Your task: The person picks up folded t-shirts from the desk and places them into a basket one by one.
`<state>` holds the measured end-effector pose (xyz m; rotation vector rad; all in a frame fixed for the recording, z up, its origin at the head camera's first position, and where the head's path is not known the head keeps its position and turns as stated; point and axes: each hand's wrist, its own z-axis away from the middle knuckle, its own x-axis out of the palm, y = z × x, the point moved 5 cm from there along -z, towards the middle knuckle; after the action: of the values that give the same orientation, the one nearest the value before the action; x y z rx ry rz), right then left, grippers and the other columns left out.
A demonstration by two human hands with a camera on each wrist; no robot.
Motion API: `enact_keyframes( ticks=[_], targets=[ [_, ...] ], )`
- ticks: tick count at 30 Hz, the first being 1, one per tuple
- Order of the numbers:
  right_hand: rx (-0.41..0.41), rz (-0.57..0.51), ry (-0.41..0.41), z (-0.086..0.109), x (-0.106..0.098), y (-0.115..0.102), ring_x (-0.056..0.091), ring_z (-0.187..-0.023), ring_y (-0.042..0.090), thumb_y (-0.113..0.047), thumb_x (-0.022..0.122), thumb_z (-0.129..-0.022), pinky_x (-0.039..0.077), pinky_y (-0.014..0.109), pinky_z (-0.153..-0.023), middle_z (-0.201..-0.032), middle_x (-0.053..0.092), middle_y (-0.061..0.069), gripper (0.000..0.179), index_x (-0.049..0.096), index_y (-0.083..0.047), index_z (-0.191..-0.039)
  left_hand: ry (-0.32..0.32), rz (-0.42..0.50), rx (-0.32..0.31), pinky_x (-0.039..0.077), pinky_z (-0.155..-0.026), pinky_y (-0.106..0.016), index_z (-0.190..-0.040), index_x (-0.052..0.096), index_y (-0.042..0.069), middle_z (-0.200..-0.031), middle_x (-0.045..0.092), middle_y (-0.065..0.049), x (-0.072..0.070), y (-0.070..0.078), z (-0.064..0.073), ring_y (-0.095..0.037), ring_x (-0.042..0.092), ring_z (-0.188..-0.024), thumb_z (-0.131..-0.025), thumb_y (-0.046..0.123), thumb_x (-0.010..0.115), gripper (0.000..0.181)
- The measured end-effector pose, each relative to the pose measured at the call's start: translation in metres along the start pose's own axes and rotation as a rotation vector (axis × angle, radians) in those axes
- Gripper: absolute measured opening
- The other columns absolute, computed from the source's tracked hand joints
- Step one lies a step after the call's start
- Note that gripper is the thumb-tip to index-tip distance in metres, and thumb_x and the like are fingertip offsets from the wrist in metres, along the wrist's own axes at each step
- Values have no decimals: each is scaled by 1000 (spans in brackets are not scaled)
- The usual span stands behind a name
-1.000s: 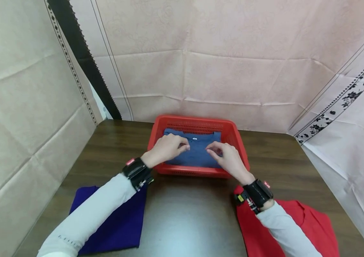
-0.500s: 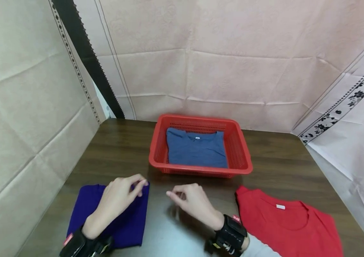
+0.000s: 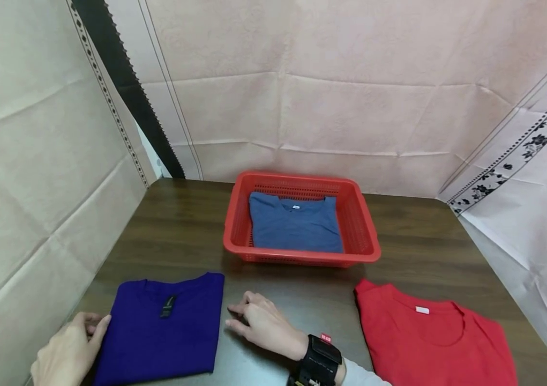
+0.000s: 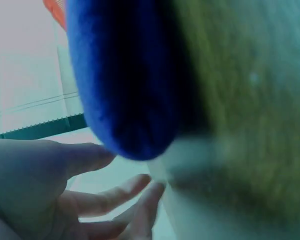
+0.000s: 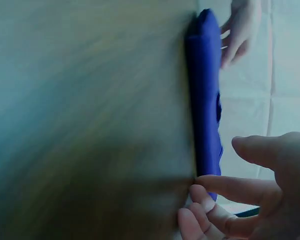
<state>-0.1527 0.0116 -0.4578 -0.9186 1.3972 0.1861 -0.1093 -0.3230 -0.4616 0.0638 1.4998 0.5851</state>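
A folded dark-blue T-shirt point(image 3: 162, 343) with a black neck label lies at the front left of the table. My left hand point(image 3: 68, 348) is at its left edge, thumb tip right at the fabric. In the left wrist view the thumb point(image 4: 87, 157) meets the thick folded edge point(image 4: 125, 100), with the other fingers spread below. To the shirt's right, my right hand point(image 3: 268, 327) hovers low, thumb and forefinger parted and pointing toward the shirt's right side. The right wrist view has its fingers point(image 5: 235, 192) near the shirt's edge point(image 5: 205, 100), nothing between them.
A red plastic basket point(image 3: 302, 257) stands at the back centre, a folded grey-blue T-shirt point(image 3: 297, 225) inside. On the front right lies a folded red T-shirt point(image 3: 437, 343) with a white label. Pale cloth walls point(image 3: 341, 107) enclose the wooden table point(image 3: 181, 230).
Both hands have come back from over the basket toward the dark-blue T-shirt. The left moved across it to its left edge; the right came down to its right side.
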Motion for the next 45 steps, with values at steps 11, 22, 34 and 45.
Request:
enact_keyframes(
  ticks=[11, 22, 34, 45],
  targets=[
    [322, -1051, -203, -16, 30, -11, 60, -80, 13, -24, 60, -89, 57, 36, -70, -105, 63, 8, 39, 48, -3, -121, -358, 267, 138, 50, -72, -43, -124, 45, -9, -90, 65, -17, 21, 17, -13, -22, 59, -80, -93, 50, 44, 67],
    [481, -1465, -291, -23, 49, -18, 60, -100, 31, -3, 60, -86, 52, 57, -79, -120, 61, 17, 87, -1, -6, -148, -402, 336, 169, 49, -83, -55, -141, 18, -11, -117, 56, -35, 20, 21, -1, -35, 60, -97, -93, 44, 48, 78],
    [430, -1510, -261, -25, 54, -21, 60, -97, 33, 8, 55, -83, 50, 60, -77, -120, 61, 19, 81, 17, -21, -148, -464, 706, 151, 52, -79, -33, -146, 12, 6, -138, 40, -23, 34, 23, 4, -17, 57, -101, -95, 29, 51, 69],
    [421, -1557, -237, -22, 35, -19, 60, -98, 31, 10, 56, -80, 55, 45, -78, -118, 63, 19, 78, 27, -21, -146, -567, 1045, 35, 52, -84, -33, -149, -8, 16, -129, 43, 21, 40, 13, 5, -9, 53, -107, -96, 19, 49, 78]
  ],
)
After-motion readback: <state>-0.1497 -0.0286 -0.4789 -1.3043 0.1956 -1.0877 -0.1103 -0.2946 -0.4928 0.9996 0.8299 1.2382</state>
